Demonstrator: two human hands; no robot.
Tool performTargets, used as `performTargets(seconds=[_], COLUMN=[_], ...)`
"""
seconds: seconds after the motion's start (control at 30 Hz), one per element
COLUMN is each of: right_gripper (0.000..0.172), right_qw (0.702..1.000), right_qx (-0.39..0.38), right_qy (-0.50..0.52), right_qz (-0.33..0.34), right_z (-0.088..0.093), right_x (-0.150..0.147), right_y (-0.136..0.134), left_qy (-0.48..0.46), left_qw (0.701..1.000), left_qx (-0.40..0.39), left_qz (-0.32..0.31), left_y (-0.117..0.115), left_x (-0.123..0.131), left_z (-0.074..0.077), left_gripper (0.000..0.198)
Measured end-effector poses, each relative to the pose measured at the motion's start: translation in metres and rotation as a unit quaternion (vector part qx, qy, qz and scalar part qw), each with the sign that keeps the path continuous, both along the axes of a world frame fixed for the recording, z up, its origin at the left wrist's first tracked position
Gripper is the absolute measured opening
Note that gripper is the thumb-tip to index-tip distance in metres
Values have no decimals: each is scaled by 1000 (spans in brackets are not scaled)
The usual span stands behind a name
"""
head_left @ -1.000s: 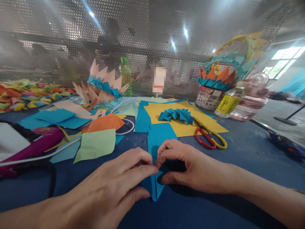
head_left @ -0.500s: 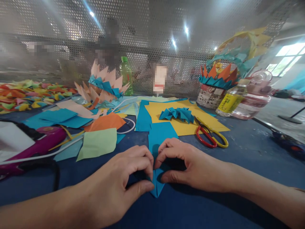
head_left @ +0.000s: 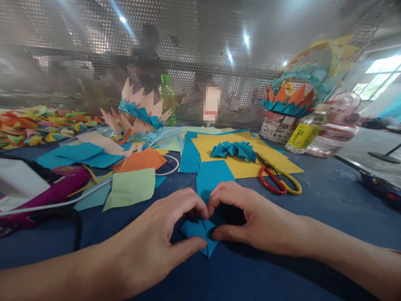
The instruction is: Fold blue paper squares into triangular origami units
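Observation:
A small folded piece of blue paper [head_left: 194, 230] lies on the dark blue table, its pointed end towards me and a seam down its middle. My left hand [head_left: 169, 225] curls over its left half, with thumb and fingertips pressing near the seam. My right hand [head_left: 238, 213] arches over the right half, thumb and fingertips set down on the paper. Just beyond my fingers lies a flat blue sheet [head_left: 215, 170]. Farther back, a pleated blue paper piece [head_left: 233, 150] rests on yellow sheets [head_left: 205, 148].
Scissors [head_left: 277, 179] with red and yellow handles lie at right. A purple glue gun [head_left: 67, 182], its cord and loose paper sheets [head_left: 130, 187] cover the left. Paper crowns [head_left: 138, 110], a green bottle [head_left: 168, 100] and clear bottles [head_left: 335, 133] stand before a perforated metal screen.
My left fingers have shifted right and up towards the seam, uncovering more of the paper's left half. The right hand stays almost in place.

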State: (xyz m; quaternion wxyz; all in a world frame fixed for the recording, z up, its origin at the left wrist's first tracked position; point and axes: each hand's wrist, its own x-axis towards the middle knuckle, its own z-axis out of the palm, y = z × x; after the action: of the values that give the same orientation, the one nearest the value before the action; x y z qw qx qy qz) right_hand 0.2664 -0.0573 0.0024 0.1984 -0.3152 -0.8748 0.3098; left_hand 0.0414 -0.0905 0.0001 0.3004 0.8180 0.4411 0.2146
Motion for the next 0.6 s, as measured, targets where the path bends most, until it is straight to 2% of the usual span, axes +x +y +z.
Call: performTargets(seconds=[0.1, 0.17, 0.27, 0.37, 0.6], right_gripper=[20, 10, 31, 40, 36], right_qw=[999, 992, 974, 971, 977], right_qx=[43, 98, 156, 157, 116], right_qy=[17, 23, 10, 14, 20], right_qz=[6, 77, 166, 178, 177], right_z=[3, 3, 3, 2, -1], right_x=[1, 2, 4, 5, 5], right_y=[-5, -8, -9, -8, -8], left_qy=[6, -8, -26, -21, -8], left_qw=[1000, 1000, 999, 1000, 1000], left_qx=[-1, 2, 2, 1, 0], left_qz=[11, -8, -23, -16, -1], left_y=[0, 0, 0, 1, 2], left_x=[0, 0, -1, -1, -1], left_z=[0, -2, -4, -3, -1], left_gripper=[20, 16, 16, 21, 23])
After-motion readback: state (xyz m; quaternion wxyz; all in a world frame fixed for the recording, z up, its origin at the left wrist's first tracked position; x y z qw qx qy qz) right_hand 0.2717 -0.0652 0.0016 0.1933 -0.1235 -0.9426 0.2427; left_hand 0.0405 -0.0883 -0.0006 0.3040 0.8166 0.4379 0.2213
